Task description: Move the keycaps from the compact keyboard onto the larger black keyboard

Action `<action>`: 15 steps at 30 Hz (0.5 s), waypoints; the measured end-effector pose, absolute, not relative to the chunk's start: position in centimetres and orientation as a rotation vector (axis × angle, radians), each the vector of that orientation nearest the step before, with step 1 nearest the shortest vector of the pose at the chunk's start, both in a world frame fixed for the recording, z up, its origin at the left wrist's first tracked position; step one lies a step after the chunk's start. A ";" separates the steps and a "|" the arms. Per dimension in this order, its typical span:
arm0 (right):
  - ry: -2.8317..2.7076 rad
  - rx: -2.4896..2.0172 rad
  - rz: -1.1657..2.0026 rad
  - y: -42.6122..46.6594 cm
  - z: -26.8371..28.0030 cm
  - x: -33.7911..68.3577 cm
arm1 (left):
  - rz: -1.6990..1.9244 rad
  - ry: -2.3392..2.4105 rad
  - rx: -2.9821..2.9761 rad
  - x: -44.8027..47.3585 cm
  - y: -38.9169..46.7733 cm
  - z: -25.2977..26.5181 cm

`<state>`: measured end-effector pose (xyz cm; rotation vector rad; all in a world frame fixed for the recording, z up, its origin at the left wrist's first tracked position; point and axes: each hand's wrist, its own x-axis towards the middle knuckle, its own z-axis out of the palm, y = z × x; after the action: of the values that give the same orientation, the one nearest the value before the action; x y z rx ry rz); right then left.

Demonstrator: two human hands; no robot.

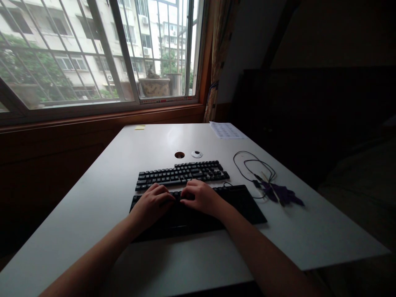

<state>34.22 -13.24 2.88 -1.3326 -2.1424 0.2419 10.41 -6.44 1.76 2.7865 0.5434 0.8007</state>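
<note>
A black keyboard base [198, 225] lies near the front of the desk, its right part flat and dark. My left hand [153, 202] rests over its far edge, left of the middle, with fingers bent and pressed together. Close beside it, my right hand [201, 197] is closed, thumb and fingertips brought together at the same edge. Small dark keys show between the two hands; what the fingertips hold, if anything, is hidden. Just behind the base, black keycaps [182, 174] lie in keyboard-like rows, with some gaps at the right.
A white desk [93, 198] carries a looped cable [252, 154] and a purple cloth-like item [283, 194] at right. Farther back are a round desk hole [179, 155], its white cover [196, 154], printed paper [227, 130] and a yellow note [140, 127]. A barred window stands behind.
</note>
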 end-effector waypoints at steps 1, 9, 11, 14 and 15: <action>-2.146 -1.335 0.227 -13.3 2.8 34.1 | 0.800 0.544 2.788 10.4 -6.4 1.8; -2.161 -1.366 0.184 -13.4 2.6 33.6 | 0.771 0.547 2.798 10.4 -6.5 1.9; -2.166 -1.376 0.183 -13.5 2.7 33.5 | 0.772 0.559 2.797 10.5 -6.5 1.9; -2.181 -1.385 0.181 -13.5 2.7 33.5 | 0.781 0.565 2.790 10.5 -6.5 1.9; -2.186 -1.384 0.180 -13.5 2.7 33.5 | 0.785 0.568 2.787 10.5 -6.5 1.9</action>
<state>33.54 -13.51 2.73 -1.3839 -2.1863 0.1797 10.48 -6.50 1.90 2.7865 0.5683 0.7851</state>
